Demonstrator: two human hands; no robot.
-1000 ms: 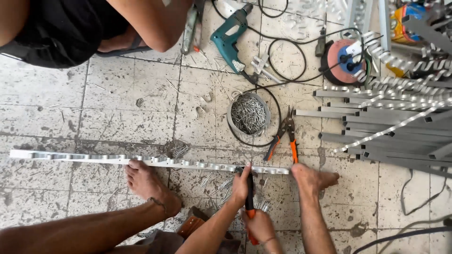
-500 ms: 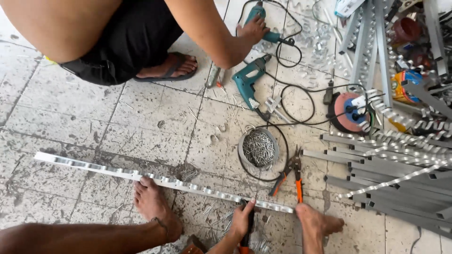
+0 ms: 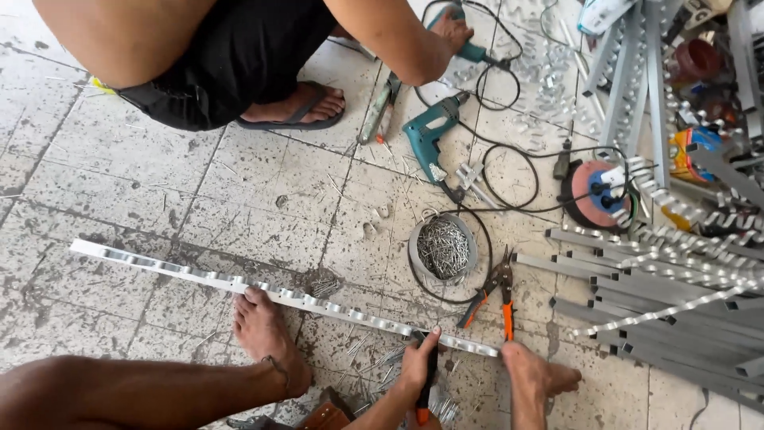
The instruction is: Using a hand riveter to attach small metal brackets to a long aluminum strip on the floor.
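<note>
A long perforated white metal strip (image 3: 199, 278) lies across the tiled floor. My bare foot (image 3: 267, 338) stands on its middle. My left hand (image 3: 417, 364) grips a tool with a black shaft and orange handle (image 3: 426, 394), held against the strip near its right end. My right hand (image 3: 527, 371) is closed over the right end of the strip. Loose nails (image 3: 325, 285) lie scattered beside the strip.
A round tin of nails (image 3: 443, 248) and orange-handled snips (image 3: 498, 296) lie just beyond the strip. A teal drill (image 3: 430, 139), cables and a red cable reel (image 3: 593, 191) sit farther off. Grey metal profiles (image 3: 660, 306) are piled at right. Another person (image 3: 239, 56) crouches at the top, one hand on a second drill (image 3: 455, 30).
The view has tilted away, so my hands now sit at the bottom edge. They stay at the strip's right end. The other person has reached out to a drill at the top.
</note>
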